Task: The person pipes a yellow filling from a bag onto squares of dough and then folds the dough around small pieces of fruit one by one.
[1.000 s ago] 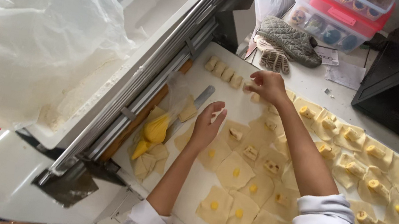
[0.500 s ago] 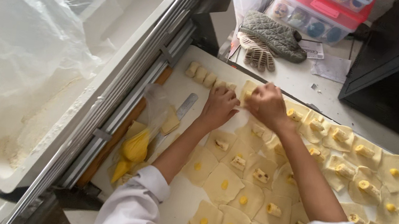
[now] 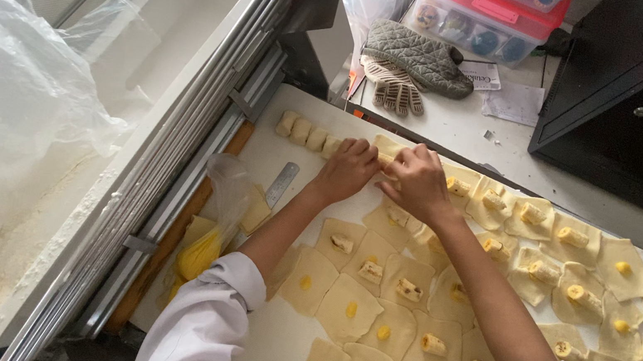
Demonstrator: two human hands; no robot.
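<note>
A pale square of dough (image 3: 387,149) lies at the far edge of the white work surface (image 3: 278,342), just right of a short row of rolled pastries (image 3: 307,132), and both hands meet over it. The left hand (image 3: 346,171) has its fingers curled down onto the near edge of the square, and the right hand (image 3: 416,182) pinches the same piece from the other side, fingers bent and closed on the dough, the two hands touching. Towards the person and off to the right, many more dough squares (image 3: 349,308) cover the surface, some with a dab of yellow filling, others with a slice of banana (image 3: 573,237) on top. Left of the left forearm lie a metal scraper (image 3: 281,185) and a plastic bag of yellow filling (image 3: 207,247). Beyond the surface, oven gloves (image 3: 414,61) rest beside stacked plastic boxes (image 3: 491,16)
</note>
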